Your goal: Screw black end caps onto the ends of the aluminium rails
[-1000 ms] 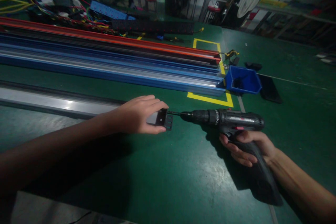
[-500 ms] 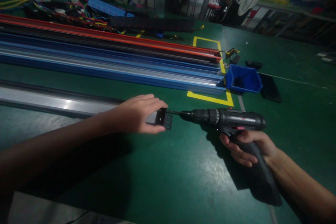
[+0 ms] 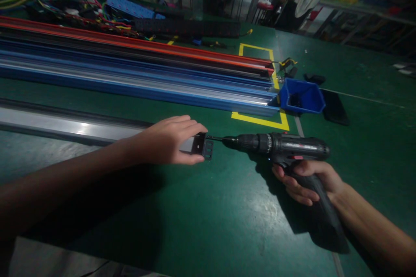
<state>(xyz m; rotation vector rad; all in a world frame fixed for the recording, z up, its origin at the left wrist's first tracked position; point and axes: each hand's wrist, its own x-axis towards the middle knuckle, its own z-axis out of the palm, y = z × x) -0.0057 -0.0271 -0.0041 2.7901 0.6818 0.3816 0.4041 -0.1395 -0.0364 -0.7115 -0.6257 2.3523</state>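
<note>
A blue bin (image 3: 314,98) sits between blue rails (image 3: 162,85) and a black slab (image 3: 338,109).

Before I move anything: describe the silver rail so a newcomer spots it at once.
On the green table, long rails run in from the left. Nearer the viewer than the red rail and blue rails lies the silver rail, its end gripped by the left hand, facing the power drill. Its bright silver face between dark edges sets it apart.

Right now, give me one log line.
left hand: gripping silver channel near end; right hand: holding drill; bit: at black end piece
</note>
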